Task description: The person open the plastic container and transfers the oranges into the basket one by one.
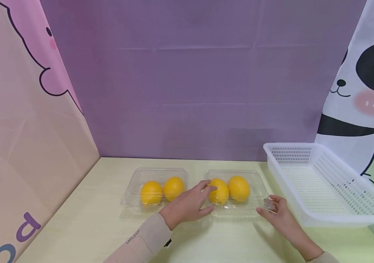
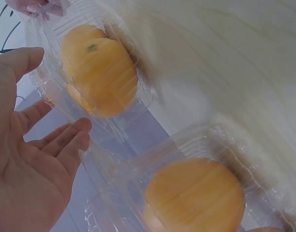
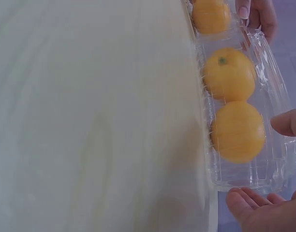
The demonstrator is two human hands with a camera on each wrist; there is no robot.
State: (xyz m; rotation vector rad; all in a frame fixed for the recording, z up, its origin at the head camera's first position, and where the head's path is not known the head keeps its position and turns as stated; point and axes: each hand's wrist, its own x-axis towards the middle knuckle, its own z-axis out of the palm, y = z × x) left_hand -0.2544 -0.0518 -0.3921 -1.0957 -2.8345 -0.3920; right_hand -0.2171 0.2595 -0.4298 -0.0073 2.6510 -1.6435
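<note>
orange [image 1: 219, 197] part. behind L hand [image 1: 188, 204], panda [image 1: 358, 104] cropped

White perforated basket [image 1: 344, 219], pale tabletop [image 1: 85, 215], purple backdrop [image 1: 174, 80], panda-print panel [image 1: 364, 120] at right, pink cartoon-print panel [image 1: 35, 120] at left

Left forearm [image 1: 141, 240], sleeved, extends obliquely forward and to the right; the left hand [image 1: 188, 204] shows its back to the head view, fingers [image 1: 203, 183] loosely extended, thumb [image 1: 207, 210] apart. Right hand [image 1: 282, 218], well apart from the left, angles inward from a bare wrist [image 1: 306, 246], fingers lightly bent, thumb separate.
</note>
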